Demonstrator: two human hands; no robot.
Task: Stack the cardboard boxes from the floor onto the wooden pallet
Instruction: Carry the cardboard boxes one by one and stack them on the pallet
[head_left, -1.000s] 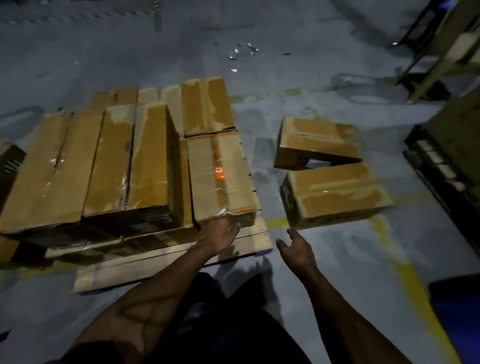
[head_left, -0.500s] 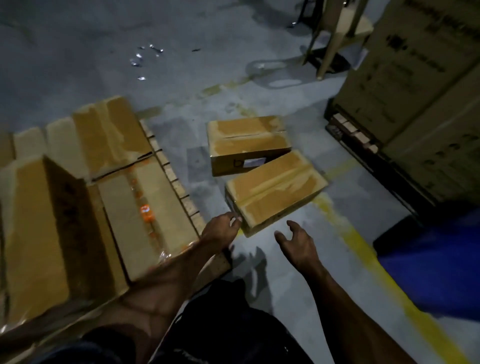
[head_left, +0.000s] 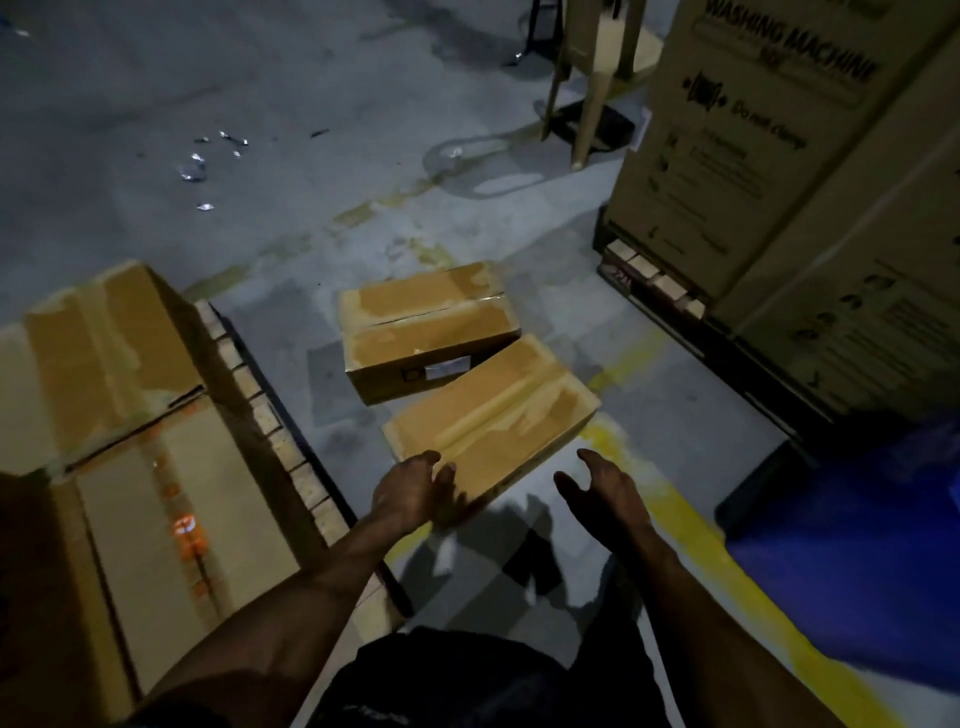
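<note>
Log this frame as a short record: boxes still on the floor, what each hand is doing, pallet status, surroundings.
boxes on floor: two; near box and far box, corners meeting
left hand: fingers on the near box's closest corner, no grip yet
right hand: open, hovering off the near box's right end, not touching
pallet: to the left, already carrying stacked boxes
surroundings: washing machine carton at right, yellow floor line
</note>
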